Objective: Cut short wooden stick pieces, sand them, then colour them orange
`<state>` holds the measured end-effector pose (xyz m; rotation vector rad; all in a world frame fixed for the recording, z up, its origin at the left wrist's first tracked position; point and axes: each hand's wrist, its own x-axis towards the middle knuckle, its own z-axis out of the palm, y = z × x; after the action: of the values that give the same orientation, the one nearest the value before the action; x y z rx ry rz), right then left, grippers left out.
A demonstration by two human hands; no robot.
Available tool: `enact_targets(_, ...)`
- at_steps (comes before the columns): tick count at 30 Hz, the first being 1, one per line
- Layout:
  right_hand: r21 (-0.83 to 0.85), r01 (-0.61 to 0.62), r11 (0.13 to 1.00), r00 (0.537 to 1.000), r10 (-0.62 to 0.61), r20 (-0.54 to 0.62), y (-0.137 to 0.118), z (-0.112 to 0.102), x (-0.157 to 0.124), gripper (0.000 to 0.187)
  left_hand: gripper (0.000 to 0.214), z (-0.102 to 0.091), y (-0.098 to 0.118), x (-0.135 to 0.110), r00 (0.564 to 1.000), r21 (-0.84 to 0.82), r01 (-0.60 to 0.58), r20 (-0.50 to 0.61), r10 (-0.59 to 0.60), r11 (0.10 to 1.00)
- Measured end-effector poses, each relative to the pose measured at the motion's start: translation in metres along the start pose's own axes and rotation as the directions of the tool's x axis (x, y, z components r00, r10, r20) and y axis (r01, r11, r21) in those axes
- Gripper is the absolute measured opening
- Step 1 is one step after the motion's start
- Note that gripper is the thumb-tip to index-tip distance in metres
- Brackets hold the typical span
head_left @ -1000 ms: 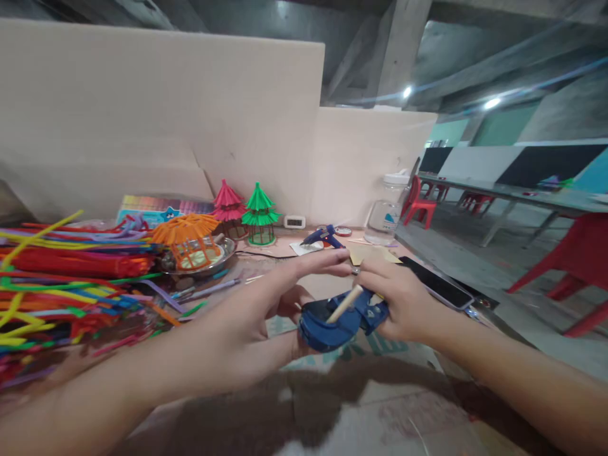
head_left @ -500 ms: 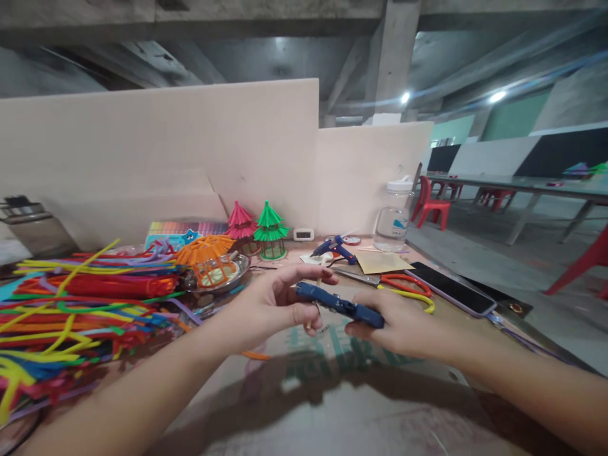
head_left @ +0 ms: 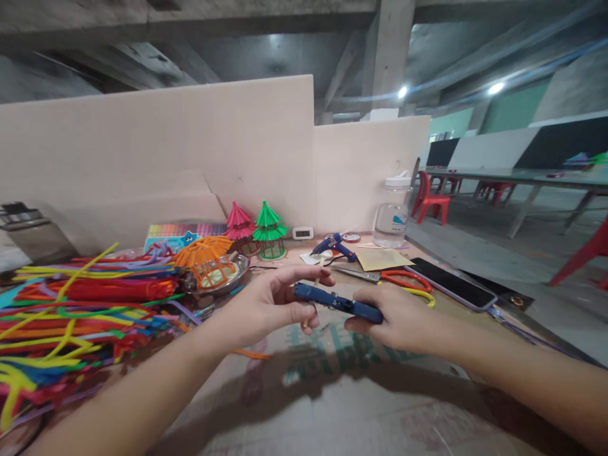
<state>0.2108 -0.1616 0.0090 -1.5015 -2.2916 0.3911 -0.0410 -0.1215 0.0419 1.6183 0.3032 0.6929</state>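
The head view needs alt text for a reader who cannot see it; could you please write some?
A person's right hand grips a dark blue hand tool at one end, with the left hand at its other end, where a thin pale stick crosses it. Multicoloured fuzzy stems lie heaped at left; a green pagoda-shaped model stands farther back.

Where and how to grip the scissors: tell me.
By the orange handle, probably best from above and the right: the scissors lie flat with blades pointing left, and the right hand partly hides the yellow handle.
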Motion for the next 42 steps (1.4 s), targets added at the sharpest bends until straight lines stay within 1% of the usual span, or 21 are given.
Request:
enact_targets(7, 0.081, 0.036, 0.996, 0.999, -0.037, 0.012, 0.005, 0.009, 0.001, 0.036, 0.041, 0.002, -0.001, 0.000, 0.999, -0.026, 0.027, 0.018, -0.027, 0.999)
enact_targets(12, 0.112, -0.003, 0.994, 1.000, 0.001, 0.015, 0.006, 0.015, 0.003, 0.036, 0.042, 0.003, -0.002, 0.000, 0.999, -0.035, 0.040, 0.001, -0.040, 0.999)
enact_targets(19, 0.163, 0.004, 0.987, 1.000, 0.000, -0.029, 0.005, 0.015, 0.005, 0.038, 0.047, 0.000, -0.004, 0.001, 0.998, 0.001, 0.054, -0.023, -0.054, 0.999)
enact_targets(22, 0.144, 0.085, 0.986, 0.991, -0.069, -0.111, 0.012, 0.020, 0.007, 0.032, 0.056, -0.009, -0.003, 0.004, 0.997, 0.041, 0.074, -0.033, -0.073, 0.996)
enact_targets(25, 0.019, 0.247, 0.969, 0.948, -0.238, -0.212, 0.022, 0.032, 0.005, 0.020, 0.066, -0.028, 0.005, 0.002, 0.991, 0.189, 0.130, -0.060, -0.121, 0.973)
enact_targets(26, -0.043, 0.305, 0.952, 0.926, -0.306, -0.218, 0.024, 0.037, 0.004, 0.018, 0.066, -0.037, 0.008, 0.000, 0.983, 0.292, 0.186, -0.068, -0.173, 0.938)
enact_targets(27, -0.108, 0.358, 0.927, 0.905, -0.373, -0.204, 0.025, 0.041, 0.002, 0.018, 0.063, -0.047, 0.012, -0.004, 0.964, 0.424, 0.263, -0.091, -0.248, 0.867)
enact_targets(28, -0.169, 0.410, 0.896, 0.883, -0.437, -0.173, 0.025, 0.046, 0.001, 0.019, 0.059, -0.057, 0.016, -0.009, 0.926, 0.575, 0.360, -0.126, -0.355, 0.735)
enact_targets(29, -0.218, 0.460, 0.861, 0.860, -0.493, -0.131, 0.024, 0.049, 0.000, 0.020, 0.055, -0.067, 0.020, -0.013, 0.865, 0.702, 0.455, -0.200, -0.461, 0.549)
enact_targets(30, -0.252, 0.504, 0.826, 0.838, -0.538, -0.087, 0.023, 0.052, -0.001, 0.019, 0.051, -0.076, 0.023, -0.017, 0.799, 0.773, 0.525, -0.304, -0.519, 0.356)
enact_targets(31, -0.272, 0.538, 0.798, 0.820, -0.570, -0.049, 0.021, 0.054, 0.000, 0.018, 0.047, -0.083, 0.025, -0.018, 0.768, 0.791, 0.545, -0.336, -0.545, 0.280)
enact_targets(32, -0.279, 0.563, 0.778, 0.806, -0.591, -0.022, 0.020, 0.055, 0.000, 0.018, 0.041, -0.087, 0.027, -0.016, 0.747, 0.801, 0.552, -0.352, -0.564, 0.231)
enact_targets(33, -0.280, 0.576, 0.768, 0.800, -0.600, -0.003, 0.018, 0.056, 0.001, 0.019, 0.036, -0.086, 0.028, -0.010, 0.745, 0.809, 0.544, -0.344, -0.571, 0.223)
enact_targets(34, -0.276, 0.578, 0.768, 0.801, -0.599, 0.012, 0.017, 0.056, 0.002, 0.020, 0.032, -0.081, 0.028, 0.001, 0.756, 0.819, 0.524, -0.320, -0.571, 0.235)
enact_targets(35, -0.268, 0.574, 0.774, 0.807, -0.589, 0.026, 0.016, 0.056, 0.003, 0.020, 0.034, -0.071, 0.029, 0.017, 0.787, 0.830, 0.492, -0.294, -0.543, 0.264)
enact_targets(37, -0.247, 0.563, 0.789, 0.820, -0.570, 0.046, 0.015, 0.055, 0.004, 0.022, 0.056, -0.041, 0.030, 0.057, 0.873, 0.837, 0.403, -0.229, -0.430, 0.371)
enact_targets(38, -0.235, 0.562, 0.793, 0.821, -0.569, 0.046, 0.016, 0.055, 0.004, 0.024, 0.071, -0.024, 0.030, 0.078, 0.922, 0.826, 0.326, -0.169, -0.349, 0.459)
enact_targets(39, -0.224, 0.564, 0.795, 0.820, -0.571, 0.038, 0.016, 0.054, 0.003, 0.026, 0.084, -0.008, 0.031, 0.098, 0.978, 0.779, 0.170, -0.059, -0.199, 0.604)
enact_targets(40, -0.214, 0.565, 0.797, 0.819, -0.573, 0.031, 0.016, 0.053, 0.003, 0.028, 0.091, 0.004, 0.030, 0.114, 0.992, 0.749, 0.066, 0.022, -0.124, 0.659)
enact_targets(41, -0.211, 0.563, 0.799, 0.821, -0.571, 0.029, 0.016, 0.052, 0.002, 0.028, 0.089, 0.011, 0.028, 0.126, 0.996, 0.777, 0.024, 0.039, -0.086, 0.629)
enact_targets(42, -0.213, 0.560, 0.801, 0.823, -0.567, 0.035, 0.015, 0.051, 0.002, 0.027, 0.085, 0.012, 0.023, 0.133, 0.996, 0.846, 0.030, 0.017, -0.083, 0.532)
